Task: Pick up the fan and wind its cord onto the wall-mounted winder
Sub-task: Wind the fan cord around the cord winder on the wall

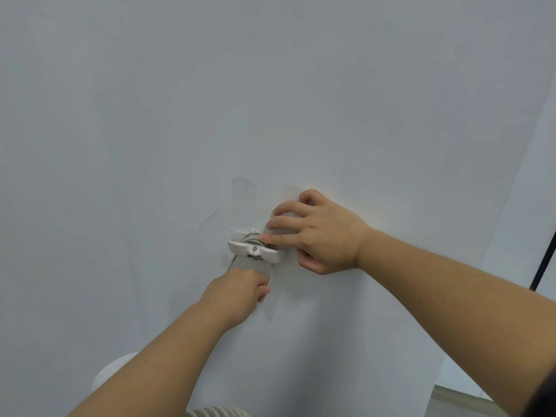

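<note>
Grey cord [253, 237] coils the white winder [254, 246] (right hand [316, 233] open-fingered, left hand [240, 285] fisted).

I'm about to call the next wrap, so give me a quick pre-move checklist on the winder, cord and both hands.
1. Winder seated on the wall: cannot tell; paper around it looks wrinkled.
2. Cord coiled behind the winder's front bar: ok, several turns visible.
3. Right hand fingertips at the coil: ok.
4. Left hand gripping the cord below the winder: cannot tell, closed fist hides it.
5. Fan supported: cannot tell, only its ribbed edge shows at the bottom.
</note>
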Demonstrator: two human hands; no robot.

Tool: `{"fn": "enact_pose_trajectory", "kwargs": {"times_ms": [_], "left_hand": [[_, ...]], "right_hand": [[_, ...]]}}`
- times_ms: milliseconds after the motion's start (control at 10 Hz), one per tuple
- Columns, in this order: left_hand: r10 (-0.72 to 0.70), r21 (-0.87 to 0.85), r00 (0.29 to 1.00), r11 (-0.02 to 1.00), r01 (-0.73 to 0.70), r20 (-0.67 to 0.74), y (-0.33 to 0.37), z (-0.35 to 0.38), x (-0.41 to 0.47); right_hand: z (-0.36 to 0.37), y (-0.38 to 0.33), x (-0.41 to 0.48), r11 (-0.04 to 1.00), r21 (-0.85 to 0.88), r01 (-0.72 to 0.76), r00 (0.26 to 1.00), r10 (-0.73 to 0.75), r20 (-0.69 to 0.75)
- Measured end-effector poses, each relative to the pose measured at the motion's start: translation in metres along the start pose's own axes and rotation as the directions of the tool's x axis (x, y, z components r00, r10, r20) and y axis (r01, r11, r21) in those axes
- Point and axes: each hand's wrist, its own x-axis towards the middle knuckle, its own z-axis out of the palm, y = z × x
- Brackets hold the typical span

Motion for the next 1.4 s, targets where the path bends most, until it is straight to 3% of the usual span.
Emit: {"fn": "enact_pose_trajectory", "kwargs": {"times_ms": [100,300,500,700,800,1000,1400], "left_hand": [[-0.027,0.069,0.999,0.997,0.029,-0.035,0.0,0.002,0.0],[-0.178,-0.094,0.979,0.981,0.168,-0.102,-0.014,0.0,-0.007],[-0.345,-0.286,0.914,0.917,0.279,-0.213,-0.042,-0.015,-0.012],[-0.414,-0.37,0.865,0.879,0.3,-0.283,-0.042,-0.013,-0.002],[-0.405,-0.316,0.835,0.901,0.296,-0.371,-0.037,-0.012,0.004],[-0.414,-0.375,0.731,0.898,0.231,-0.542,-0.03,-0.019,0.009],[-0.475,-0.63,0.703,0.775,0.05,-0.53,-0.029,-0.021,0.024]], "right_hand": [[0.0,0.0,0.0,1.0,-0.017,-0.002,1.0,0.002,0.013],[-0.002,-0.001,0.0,0.999,-0.031,-0.009,1.0,0.01,0.023],[-0.003,-0.001,0.0,0.999,-0.026,-0.018,1.0,0.019,0.021],[-0.002,-0.001,0.0,0.999,-0.027,-0.02,1.0,0.02,0.013],[-0.001,-0.001,0.001,1.0,-0.022,-0.016,1.0,0.016,0.009],[0.001,-0.001,0.001,1.0,-0.022,-0.017,1.0,0.017,0.004],[0.009,-0.008,0.003,0.999,0.014,-0.041,0.995,0.042,-0.093]]}}
